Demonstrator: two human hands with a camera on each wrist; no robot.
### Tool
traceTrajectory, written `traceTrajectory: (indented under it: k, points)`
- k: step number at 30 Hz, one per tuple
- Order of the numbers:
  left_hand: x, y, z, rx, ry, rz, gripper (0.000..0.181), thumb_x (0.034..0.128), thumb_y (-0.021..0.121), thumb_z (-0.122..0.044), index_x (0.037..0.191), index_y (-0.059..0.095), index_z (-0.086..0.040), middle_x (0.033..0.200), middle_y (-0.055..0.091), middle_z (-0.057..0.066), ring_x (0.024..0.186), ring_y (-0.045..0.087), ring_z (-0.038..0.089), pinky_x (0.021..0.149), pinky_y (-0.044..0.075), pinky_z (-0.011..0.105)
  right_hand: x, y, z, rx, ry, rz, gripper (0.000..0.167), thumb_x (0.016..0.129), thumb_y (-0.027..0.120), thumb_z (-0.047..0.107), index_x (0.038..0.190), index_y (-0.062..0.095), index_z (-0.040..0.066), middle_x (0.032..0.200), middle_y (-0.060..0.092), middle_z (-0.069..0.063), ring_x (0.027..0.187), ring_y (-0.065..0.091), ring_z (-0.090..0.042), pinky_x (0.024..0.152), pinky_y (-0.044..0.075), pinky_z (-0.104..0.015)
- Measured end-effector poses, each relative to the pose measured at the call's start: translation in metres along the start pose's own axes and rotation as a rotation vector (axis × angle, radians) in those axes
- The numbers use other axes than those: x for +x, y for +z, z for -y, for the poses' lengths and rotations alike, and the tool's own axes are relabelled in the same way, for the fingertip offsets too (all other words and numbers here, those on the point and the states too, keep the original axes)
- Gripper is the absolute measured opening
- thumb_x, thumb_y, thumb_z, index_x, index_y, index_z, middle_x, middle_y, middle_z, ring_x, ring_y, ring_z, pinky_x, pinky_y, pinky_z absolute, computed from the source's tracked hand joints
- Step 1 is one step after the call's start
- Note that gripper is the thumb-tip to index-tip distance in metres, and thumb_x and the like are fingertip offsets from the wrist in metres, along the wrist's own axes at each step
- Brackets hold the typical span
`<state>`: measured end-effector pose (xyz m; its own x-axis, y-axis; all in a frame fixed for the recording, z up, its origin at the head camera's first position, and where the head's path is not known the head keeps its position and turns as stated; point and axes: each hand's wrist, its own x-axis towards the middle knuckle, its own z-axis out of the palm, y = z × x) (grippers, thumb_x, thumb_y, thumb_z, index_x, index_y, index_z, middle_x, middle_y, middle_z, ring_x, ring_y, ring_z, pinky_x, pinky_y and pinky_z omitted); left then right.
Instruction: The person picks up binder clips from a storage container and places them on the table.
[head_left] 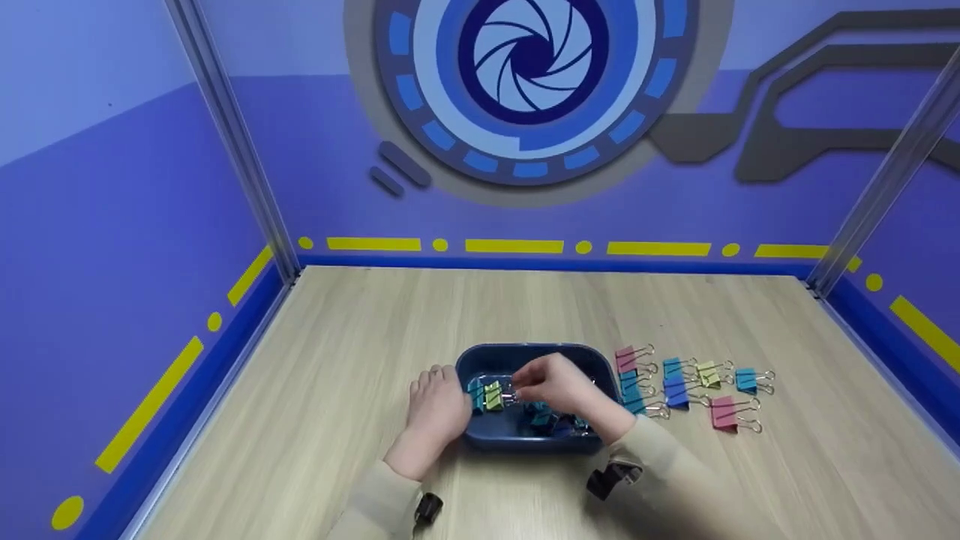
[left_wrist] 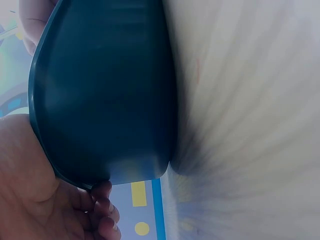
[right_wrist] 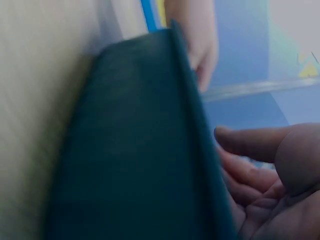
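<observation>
Left hand [head_left: 439, 403] grips the bin [head_left: 534, 445] by its left rim. Right hand [head_left: 559, 385] reaches in beside the yellow-green clip [head_left: 492, 396] lying there; its hold cannot be determined. Apparent step: arranging clips. Next move calls for a precise pinch.

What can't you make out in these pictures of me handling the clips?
Head view: how many clips lie in the box; the right hand covers some.
Head view: whether its fingertips pinch a clip; too small.
Right wrist view: that hand's finger ends; behind the box's blurred wall.
Left wrist view: the box's contents; its outer wall hides them.
</observation>
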<state>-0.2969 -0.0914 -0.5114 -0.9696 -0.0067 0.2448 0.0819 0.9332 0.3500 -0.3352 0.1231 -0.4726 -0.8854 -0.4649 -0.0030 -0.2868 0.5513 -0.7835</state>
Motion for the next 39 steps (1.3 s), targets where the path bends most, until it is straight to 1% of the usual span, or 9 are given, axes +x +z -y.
traceTrajectory:
  k: [5,11,14,17,21,25,33,36,39]
  points:
    - [0.0,0.001,0.0,-0.001,-0.003,0.009,0.033,0.0915,0.064,-0.018,0.113,0.06,0.007,0.109,0.063,0.021,0.101,0.056,0.037,0.087,0.043,0.049,0.005,0.014,0.005,-0.106,0.041,-0.04,0.023,0.086,0.077,0.004,0.108,0.076,-0.003,0.099,0.079,-0.013,0.094,0.074,-0.023,0.085,0.059,-0.041]
    - [0.002,0.002,0.001,-0.001,-0.02,0.016,0.036,0.0911,0.066,-0.02,0.115,0.06,0.006,0.109,0.062,0.021,0.102,0.057,0.036,0.088,0.043,0.049,0.014,0.024,0.013,-0.16,0.086,-0.027,0.028,0.085,0.077,0.003,0.111,0.074,-0.005,0.1,0.078,-0.014,0.098,0.074,-0.026,0.089,0.058,-0.044]
    - [0.002,0.003,0.001,-0.002,-0.023,0.016,0.035,0.0908,0.066,-0.021,0.114,0.06,0.006,0.107,0.062,0.02,0.101,0.057,0.035,0.087,0.042,0.049,0.018,0.028,0.015,-0.201,0.072,-0.013,0.033,0.083,0.078,0.002,0.115,0.072,-0.007,0.1,0.078,-0.016,0.097,0.075,-0.027,0.091,0.057,-0.045]
    - [0.002,0.003,0.001,-0.004,-0.014,0.011,0.033,0.0905,0.066,-0.02,0.112,0.06,0.005,0.105,0.062,0.019,0.099,0.057,0.035,0.085,0.042,0.048,0.02,0.031,0.014,-0.232,0.045,-0.017,0.032,0.082,0.077,0.0,0.113,0.072,-0.007,0.095,0.078,-0.016,0.088,0.076,-0.026,0.087,0.058,-0.043]
    - [0.001,0.002,-0.001,-0.005,-0.007,0.017,0.032,0.0912,0.065,-0.019,0.112,0.06,0.005,0.105,0.061,0.019,0.098,0.056,0.035,0.084,0.042,0.047,0.021,0.033,0.01,-0.199,0.037,-0.023,0.023,0.081,0.076,-0.002,0.104,0.074,-0.004,0.086,0.077,-0.014,0.069,0.075,-0.022,0.069,0.059,-0.034]
    - [0.0,0.002,-0.001,-0.006,-0.006,0.018,0.031,0.0915,0.064,-0.018,0.111,0.06,0.005,0.105,0.061,0.02,0.099,0.056,0.036,0.084,0.042,0.047,0.021,0.035,0.006,-0.135,0.044,-0.007,0.015,0.079,0.078,-0.002,0.094,0.075,-0.001,0.081,0.076,-0.011,0.06,0.071,-0.016,0.057,0.055,-0.026]
    - [0.0,0.001,0.0,0.003,-0.006,0.012,0.03,0.0914,0.064,-0.019,0.11,0.06,0.005,0.104,0.061,0.019,0.097,0.056,0.035,0.082,0.042,0.047,0.021,0.034,0.001,-0.191,-0.055,-0.019,0.013,0.073,0.082,0.001,0.084,0.079,0.006,0.075,0.076,-0.004,0.062,0.064,-0.005,0.061,0.052,-0.024]
    - [0.001,0.001,0.0,0.002,-0.004,0.005,0.029,0.0913,0.064,-0.018,0.109,0.06,0.005,0.104,0.062,0.02,0.098,0.057,0.036,0.082,0.042,0.047,0.02,0.031,-0.001,-0.145,-0.034,0.003,0.01,0.074,0.084,0.004,0.082,0.079,0.007,0.073,0.076,-0.003,0.058,0.061,-0.004,0.059,0.052,-0.023]
    - [0.001,0.001,-0.001,0.001,0.0,-0.006,0.029,0.0906,0.064,-0.018,0.108,0.06,0.005,0.104,0.062,0.02,0.097,0.057,0.036,0.082,0.042,0.048,0.018,0.027,-0.002,-0.071,-0.009,0.056,0.009,0.077,0.084,0.005,0.084,0.08,0.006,0.074,0.077,-0.006,0.053,0.06,-0.004,0.056,0.051,-0.022]
